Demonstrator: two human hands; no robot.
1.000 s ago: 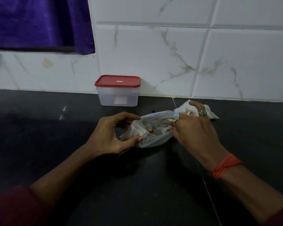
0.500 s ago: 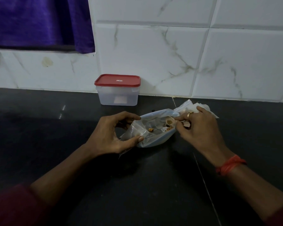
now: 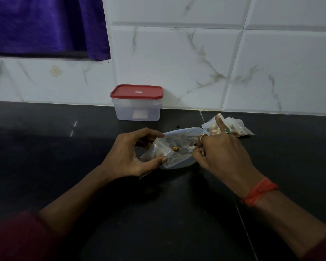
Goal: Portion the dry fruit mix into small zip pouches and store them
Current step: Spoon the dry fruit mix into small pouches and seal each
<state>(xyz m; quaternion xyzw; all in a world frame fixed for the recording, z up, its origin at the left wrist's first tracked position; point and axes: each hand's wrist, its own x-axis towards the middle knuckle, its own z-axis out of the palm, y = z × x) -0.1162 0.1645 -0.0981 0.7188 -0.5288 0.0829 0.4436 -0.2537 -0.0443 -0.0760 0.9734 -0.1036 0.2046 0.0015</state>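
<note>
At surface [image 3: 45, 147] centre, left hand [image 3: 132, 153] pinches small zip pouch [image 3: 158, 150], mouth facing right, over mix bag [image 3: 179, 161]. Right hand [image 3: 222, 155] nearer mix, fingers curled into bag's right end; catch unclear. Filled pouches [image 3: 241, 129] behind.

lid [image 3: 136, 91]: red | counter [image 3: 45, 147]: black | tiles [image 3: 177, 63]: white, grey-veined | cloth [image 3: 45, 25] left above lid: purple | wrist thread [image 3: 260, 191]: orange

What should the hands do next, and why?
Probably the right hand should pinch a few pieces from the big bag and drop them into the small pouch: the left hand holds it open, and it looks nearly empty.
</note>
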